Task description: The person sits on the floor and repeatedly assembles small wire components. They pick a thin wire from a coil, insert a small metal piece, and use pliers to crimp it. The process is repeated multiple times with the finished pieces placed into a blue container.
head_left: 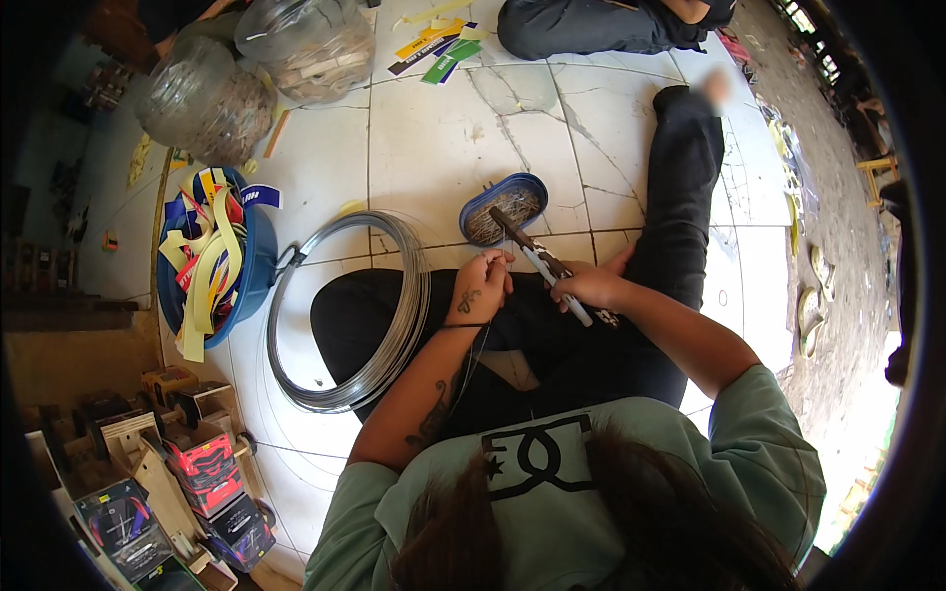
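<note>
1. The person is sitting on the tiled floor [443,148] in a pale green shirt, forearms reaching forward over dark trousers.
2. The left hand [480,288] is pinching a thin wire [476,353] between curled fingertips; the wire is trailing back along the forearm and is hard to follow further.
3. The right hand [589,288] is closing around the white-and-dark handles of a pair of pliers [542,264], just beside the left hand, the two nearly touching.
4. The pliers' dark nose is pointing up and left, reaching over the edge of a small blue oval dish [505,208] holding a heap of short metal pieces.
5. A large coil of grey wire [379,325] is lying over the left knee, partly on the floor.
6. Left of the coil, a blue basin [258,271] is holding yellow, red and blue strips.
7. Farther off, two clear plastic jars [207,103] are lying filled with small pale bits, and coloured strips [434,49] are lying near another person's dark-clad leg [591,28].
</note>
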`<state>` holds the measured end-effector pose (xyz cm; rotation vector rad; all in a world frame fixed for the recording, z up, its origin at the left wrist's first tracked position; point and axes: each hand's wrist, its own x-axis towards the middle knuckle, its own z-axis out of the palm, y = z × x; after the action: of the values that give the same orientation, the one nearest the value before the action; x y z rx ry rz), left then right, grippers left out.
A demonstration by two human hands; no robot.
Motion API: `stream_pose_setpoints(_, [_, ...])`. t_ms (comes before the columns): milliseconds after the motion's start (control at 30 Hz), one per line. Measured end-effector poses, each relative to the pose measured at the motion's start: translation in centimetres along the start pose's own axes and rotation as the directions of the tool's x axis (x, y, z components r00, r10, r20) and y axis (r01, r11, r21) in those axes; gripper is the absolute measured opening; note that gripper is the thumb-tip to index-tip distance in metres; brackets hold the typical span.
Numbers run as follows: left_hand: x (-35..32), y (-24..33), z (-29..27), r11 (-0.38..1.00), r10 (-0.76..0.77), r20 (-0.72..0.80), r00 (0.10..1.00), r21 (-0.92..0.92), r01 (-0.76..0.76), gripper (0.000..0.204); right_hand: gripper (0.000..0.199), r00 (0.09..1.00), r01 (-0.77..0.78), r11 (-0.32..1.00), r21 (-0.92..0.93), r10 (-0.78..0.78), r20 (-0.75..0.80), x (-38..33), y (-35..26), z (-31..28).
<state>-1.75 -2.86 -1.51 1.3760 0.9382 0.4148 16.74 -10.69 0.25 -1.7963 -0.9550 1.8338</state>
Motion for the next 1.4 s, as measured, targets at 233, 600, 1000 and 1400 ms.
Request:
stream_pose_setpoints(233, [-1.2,0.0,0.0,0.962,-0.123,0.054,0.991,0.251,0.106,0.023,0.019,0.992,-0.119,0.988,-0.099,0.114,-0.053,2.1,1.2,-0.3])
stream_pose_setpoints(600, [-0.6,-0.1,0.0,0.958,-0.089,0.015,0.996,0.275,0.082,0.025,0.027,0.978,-0.123,0.946,-0.298,0.064,-0.200,3.1,0.3,-0.5])
stream_pose_setpoints(1000, [0.3,-0.6,-0.1,0.998,-0.027,-0.042,0.999,0.047,0.029,0.022,0.044,0.989,-0.070,0.990,-0.119,0.084,0.118,-0.9,-1.3,-1.8])
stream_pose_setpoints(1400, [0.3,-0.5,0.0,0.999,0.044,-0.017,0.999,0.022,-0.044,0.022,0.038,0.990,-0.046,0.993,-0.112,0.061,0.127,-0.6,-1.5,-0.3])
